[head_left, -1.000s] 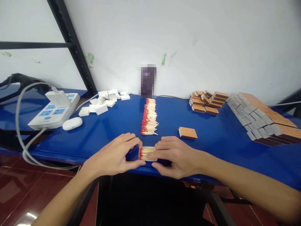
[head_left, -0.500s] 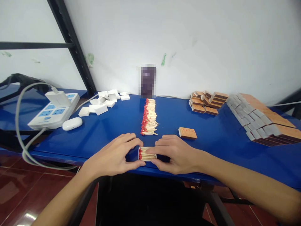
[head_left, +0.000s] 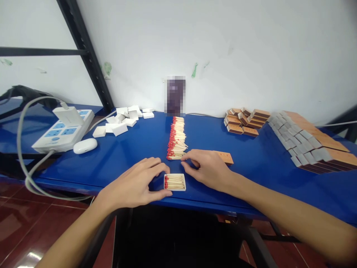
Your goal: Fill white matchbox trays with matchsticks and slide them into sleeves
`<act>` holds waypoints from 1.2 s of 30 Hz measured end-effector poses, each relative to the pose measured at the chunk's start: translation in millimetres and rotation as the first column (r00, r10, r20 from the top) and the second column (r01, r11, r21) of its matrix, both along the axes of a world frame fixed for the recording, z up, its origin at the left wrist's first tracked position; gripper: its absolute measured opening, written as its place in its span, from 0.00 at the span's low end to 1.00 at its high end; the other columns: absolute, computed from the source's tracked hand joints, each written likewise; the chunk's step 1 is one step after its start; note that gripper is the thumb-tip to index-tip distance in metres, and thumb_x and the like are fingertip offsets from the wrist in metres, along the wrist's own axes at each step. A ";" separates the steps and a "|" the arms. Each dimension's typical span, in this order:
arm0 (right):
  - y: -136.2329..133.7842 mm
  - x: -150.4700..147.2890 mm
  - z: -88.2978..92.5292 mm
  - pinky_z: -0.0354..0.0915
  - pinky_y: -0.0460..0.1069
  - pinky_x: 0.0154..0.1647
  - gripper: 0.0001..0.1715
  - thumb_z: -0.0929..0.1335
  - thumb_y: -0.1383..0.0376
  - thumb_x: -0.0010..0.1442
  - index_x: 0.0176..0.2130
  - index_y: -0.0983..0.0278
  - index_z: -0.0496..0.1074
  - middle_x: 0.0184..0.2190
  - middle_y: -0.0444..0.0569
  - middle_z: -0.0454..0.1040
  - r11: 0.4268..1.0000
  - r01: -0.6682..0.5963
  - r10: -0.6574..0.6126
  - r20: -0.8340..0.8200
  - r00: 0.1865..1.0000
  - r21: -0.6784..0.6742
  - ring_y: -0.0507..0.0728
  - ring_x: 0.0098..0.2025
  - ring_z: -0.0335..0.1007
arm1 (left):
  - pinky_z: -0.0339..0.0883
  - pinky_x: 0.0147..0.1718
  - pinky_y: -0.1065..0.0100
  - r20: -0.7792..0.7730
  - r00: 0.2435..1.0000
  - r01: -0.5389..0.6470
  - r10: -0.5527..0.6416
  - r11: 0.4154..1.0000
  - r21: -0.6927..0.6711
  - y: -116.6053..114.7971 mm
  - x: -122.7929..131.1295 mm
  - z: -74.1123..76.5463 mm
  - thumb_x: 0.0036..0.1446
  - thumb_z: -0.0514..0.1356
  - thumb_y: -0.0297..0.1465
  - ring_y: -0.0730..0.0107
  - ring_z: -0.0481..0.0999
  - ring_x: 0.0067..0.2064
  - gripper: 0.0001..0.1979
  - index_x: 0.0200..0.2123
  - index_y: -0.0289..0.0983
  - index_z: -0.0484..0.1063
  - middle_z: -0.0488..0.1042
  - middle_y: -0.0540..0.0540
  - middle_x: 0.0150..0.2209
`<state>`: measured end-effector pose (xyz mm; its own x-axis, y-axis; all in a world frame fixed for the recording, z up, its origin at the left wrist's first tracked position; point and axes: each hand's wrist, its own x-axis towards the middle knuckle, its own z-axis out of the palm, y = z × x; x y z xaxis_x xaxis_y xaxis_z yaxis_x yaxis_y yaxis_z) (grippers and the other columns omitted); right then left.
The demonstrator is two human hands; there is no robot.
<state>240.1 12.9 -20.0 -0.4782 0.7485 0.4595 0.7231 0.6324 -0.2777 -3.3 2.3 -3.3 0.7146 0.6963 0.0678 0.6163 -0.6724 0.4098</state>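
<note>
At the table's front edge lies a white inner matchbox tray [head_left: 175, 190], filled with red-headed matches lying side by side. My left hand [head_left: 142, 182] steadies it, thumb and forefinger on the long sides at the tray's left end. Beyond the tray, a long row of loose matches [head_left: 177, 136] runs toward the wall, red heads to the left. My right hand [head_left: 208, 167] is at the near right end of this row, thumb and forefinger a small gap apart by the match ends. Behind that hand sits an orange matchbox sleeve [head_left: 226, 158], partly hidden.
White trays [head_left: 119, 128] are heaped at the back left. Orange matchboxes [head_left: 242, 121] are piled at the back right, beside a large stepped stack of matchboxes [head_left: 315, 143]. A power strip [head_left: 64, 132] with a cable and a white earbud case [head_left: 85, 146] lie left.
My right hand has left the tray of matches and moved up and to the right, to the near end of the match row. My left hand has stayed on the tray.
</note>
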 end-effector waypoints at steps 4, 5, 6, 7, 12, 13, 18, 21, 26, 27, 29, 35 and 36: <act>8.3 -1.6 -2.1 0.54 0.46 0.28 0.05 0.69 0.65 0.60 0.37 0.65 0.74 0.22 0.41 0.66 0.992 0.109 -0.108 0.025 0.994 -0.069 0.50 0.25 0.60 | 0.61 0.42 0.64 -0.011 1.000 -0.002 0.002 1.000 0.009 0.5 0.0 -0.6 0.61 0.60 0.46 0.63 0.68 0.42 0.16 0.46 0.43 0.68 0.68 0.50 0.41; 9.0 -1.9 -1.6 0.54 0.46 0.28 0.05 0.69 0.65 0.60 0.36 0.65 0.74 0.22 0.41 0.66 0.988 0.130 -0.129 0.023 0.991 -0.083 0.50 0.24 0.60 | 0.61 0.42 0.63 -0.012 1.000 -0.001 0.001 1.000 0.015 0.7 0.1 -0.7 0.61 0.60 0.46 0.63 0.68 0.42 0.16 0.46 0.43 0.68 0.67 0.49 0.41; 9.3 -2.0 -0.9 0.53 0.46 0.27 0.05 0.69 0.65 0.60 0.35 0.65 0.73 0.22 0.41 0.65 0.984 0.147 -0.146 0.021 0.989 -0.098 0.50 0.24 0.59 | 0.61 0.43 0.63 -0.011 1.000 0.003 -0.002 1.000 0.022 0.8 0.1 -0.8 0.61 0.60 0.46 0.63 0.68 0.43 0.16 0.46 0.43 0.68 0.67 0.49 0.41; 9.4 -2.1 -0.1 0.52 0.46 0.27 0.05 0.69 0.65 0.60 0.35 0.65 0.73 0.22 0.40 0.65 0.981 0.158 -0.157 0.021 0.987 -0.114 0.50 0.24 0.59 | 0.61 0.43 0.63 -0.012 1.000 0.006 -0.005 1.000 0.029 0.8 0.1 -0.9 0.61 0.60 0.46 0.62 0.68 0.43 0.16 0.46 0.43 0.68 0.67 0.49 0.41; 11.1 -1.9 1.0 0.51 0.46 0.28 0.05 0.68 0.66 0.61 0.32 0.64 0.73 0.20 0.40 0.63 0.971 0.162 -0.158 0.040 0.987 -0.176 0.50 0.24 0.58 | 0.62 0.42 0.64 -0.014 1.000 0.009 -0.009 0.999 0.040 0.8 -0.8 -1.6 0.61 0.60 0.45 0.62 0.68 0.43 0.17 0.47 0.42 0.68 0.67 0.49 0.41; 11.8 -1.7 0.5 0.51 0.46 0.28 0.05 0.68 0.66 0.61 0.32 0.64 0.73 0.20 0.39 0.63 0.969 0.164 -0.160 0.038 0.986 -0.184 0.49 0.23 0.58 | 0.62 0.42 0.64 -0.014 1.000 0.009 -0.008 0.999 0.041 0.8 -0.8 -1.6 0.61 0.60 0.45 0.62 0.68 0.43 0.17 0.47 0.42 0.69 0.67 0.49 0.41; 13.0 0.1 -1.4 0.51 0.46 0.27 0.04 0.68 0.68 0.59 0.31 0.64 0.72 0.18 0.38 0.62 0.969 0.151 -0.153 0.006 0.988 -0.197 0.49 0.22 0.58 | 0.62 0.42 0.63 -0.016 1.000 0.012 -0.011 0.999 0.044 1.5 0.1 -1.0 0.60 0.60 0.46 0.62 0.69 0.42 0.17 0.47 0.42 0.69 0.68 0.49 0.40; 10.4 0.0 -1.8 0.51 0.45 0.27 0.04 0.68 0.67 0.59 0.31 0.64 0.73 0.17 0.37 0.61 0.978 0.098 -0.101 -0.009 0.995 -0.185 0.48 0.21 0.57 | 0.62 0.43 0.63 -0.013 1.000 0.012 -0.011 0.999 0.039 1.2 0.5 -0.4 0.61 0.60 0.46 0.63 0.69 0.42 0.17 0.47 0.41 0.69 0.68 0.49 0.40; 6.2 -1.9 -2.4 0.52 0.44 0.26 0.03 0.69 0.69 0.58 0.31 0.64 0.73 0.18 0.37 0.61 0.985 -0.012 0.011 -0.004 1.000 -0.172 0.47 0.20 0.55 | 0.61 0.48 0.59 -0.003 1.000 0.017 -0.017 0.997 0.078 0.0 0.5 -0.3 0.61 0.60 0.47 0.61 0.68 0.43 0.18 0.46 0.41 0.70 0.69 0.48 0.40; 6.0 -2.1 -2.4 0.52 0.44 0.26 0.03 0.69 0.68 0.59 0.32 0.64 0.74 0.18 0.37 0.62 0.986 -0.011 0.012 0.000 1.000 -0.168 0.47 0.20 0.55 | 0.60 0.50 0.57 -0.003 1.000 0.007 -0.007 0.995 0.095 -0.1 0.4 -0.8 0.60 0.60 0.47 0.61 0.68 0.44 0.19 0.47 0.41 0.70 0.69 0.48 0.41; 6.2 -1.9 -2.2 0.54 0.44 0.27 0.04 0.69 0.67 0.59 0.36 0.65 0.74 0.20 0.38 0.63 0.988 -0.005 0.006 0.006 1.000 -0.153 0.48 0.21 0.56 | 0.57 0.53 0.53 -0.006 1.000 -0.026 0.027 0.991 0.131 0.0 0.4 -2.0 0.58 0.60 0.49 0.58 0.68 0.46 0.23 0.50 0.42 0.69 0.69 0.47 0.43; 6.9 -0.1 -2.2 0.58 0.46 0.30 0.11 0.68 0.66 0.61 0.44 0.65 0.76 0.24 0.42 0.67 0.994 -0.034 0.035 0.011 0.999 -0.106 0.50 0.25 0.60 | 0.61 0.46 0.56 -0.025 0.998 -0.052 0.057 0.985 0.164 0.8 0.5 -3.6 0.55 0.61 0.50 0.58 0.66 0.44 0.33 0.62 0.45 0.63 0.66 0.45 0.45; 6.8 0.0 -2.2 0.57 0.46 0.30 0.11 0.68 0.66 0.61 0.44 0.65 0.76 0.24 0.42 0.67 0.993 -0.037 0.039 0.015 0.999 -0.111 0.50 0.25 0.60 | 0.61 0.45 0.56 -0.030 0.998 -0.049 0.054 0.985 0.166 1.0 0.5 -3.4 0.55 0.61 0.50 0.58 0.66 0.44 0.34 0.62 0.45 0.63 0.65 0.45 0.45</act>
